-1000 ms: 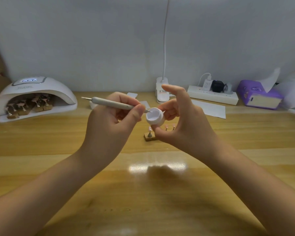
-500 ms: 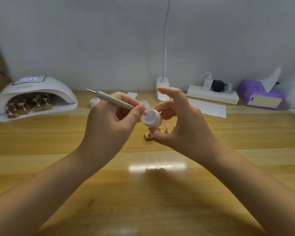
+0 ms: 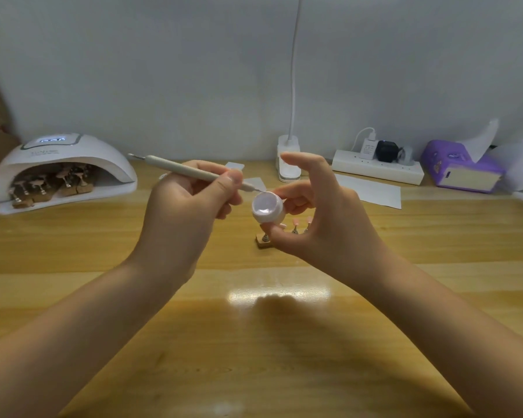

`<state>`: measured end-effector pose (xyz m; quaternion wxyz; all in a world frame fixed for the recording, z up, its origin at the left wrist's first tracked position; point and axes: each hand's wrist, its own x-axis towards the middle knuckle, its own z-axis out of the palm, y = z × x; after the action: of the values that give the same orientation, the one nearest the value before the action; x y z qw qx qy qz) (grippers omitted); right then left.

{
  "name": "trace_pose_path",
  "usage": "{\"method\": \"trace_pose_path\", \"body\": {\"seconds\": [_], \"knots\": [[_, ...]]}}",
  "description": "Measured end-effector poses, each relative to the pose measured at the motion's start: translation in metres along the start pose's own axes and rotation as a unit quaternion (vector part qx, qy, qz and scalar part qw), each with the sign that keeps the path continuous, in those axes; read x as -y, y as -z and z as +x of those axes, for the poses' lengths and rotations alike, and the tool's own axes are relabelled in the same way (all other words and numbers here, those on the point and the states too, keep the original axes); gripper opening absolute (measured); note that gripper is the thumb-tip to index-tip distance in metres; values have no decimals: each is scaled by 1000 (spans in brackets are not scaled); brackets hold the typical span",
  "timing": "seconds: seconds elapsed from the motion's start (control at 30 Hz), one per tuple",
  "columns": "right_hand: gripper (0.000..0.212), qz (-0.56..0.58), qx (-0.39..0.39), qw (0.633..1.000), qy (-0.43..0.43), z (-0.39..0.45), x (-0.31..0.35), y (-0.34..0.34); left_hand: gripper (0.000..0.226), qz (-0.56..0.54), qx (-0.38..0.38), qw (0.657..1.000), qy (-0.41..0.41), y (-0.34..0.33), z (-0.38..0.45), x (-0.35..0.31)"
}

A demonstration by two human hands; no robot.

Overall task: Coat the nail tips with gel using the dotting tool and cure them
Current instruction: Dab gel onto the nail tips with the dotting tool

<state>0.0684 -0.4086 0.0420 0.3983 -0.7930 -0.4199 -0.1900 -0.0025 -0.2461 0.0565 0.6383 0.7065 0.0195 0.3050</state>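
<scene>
Left hand [image 3: 181,206]: grip closed around the dotting tool [image 3: 191,171], pinched between thumb and fingers. The tool slants down to the right, its fine metal tip at the upper rim of the gel pot [image 3: 267,210] — whether it touches the gel cannot be confirmed at this resolution.

Right hand [image 3: 311,215]: grip on the gel pot, held between thumb below and fingers behind, index finger raised clear. The pot is tilted, its open mouth facing the camera, with pale pinkish gel visible inside. Both hands are held above the bench [image 3: 103,297].

Directly behind the right hand, a small wooden nail-tip stand [image 3: 263,242] sits on the bench, carrying pink nail tips [image 3: 296,221] on metal posts — partly hidden by the thumb.

Far left, the white curing lamp [image 3: 64,170] stands with its display lit and several wooden holders inside. Along the wall: a white clip lamp base [image 3: 288,161], a power strip [image 3: 378,167] with plugs, a purple tissue box [image 3: 459,167].
</scene>
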Motion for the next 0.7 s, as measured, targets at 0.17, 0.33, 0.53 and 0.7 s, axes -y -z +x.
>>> {"method": "trace_pose_path", "body": {"seconds": [0.17,0.33,0.53,0.7], "knots": [[82,25,-19,999,-34,0,1,1,18,-223,-10,958,179,1,10,0],[85,38,-26,997,-61,1,1,1,15,-264,-13,938,226,0,12,2],[88,49,-20,996,-70,0,2,-1,18,-261,-5,940,221,0,13,5],[87,49,-16,997,-59,-1,3,-3,28,-236,-18,944,228,0,11,7]]}}
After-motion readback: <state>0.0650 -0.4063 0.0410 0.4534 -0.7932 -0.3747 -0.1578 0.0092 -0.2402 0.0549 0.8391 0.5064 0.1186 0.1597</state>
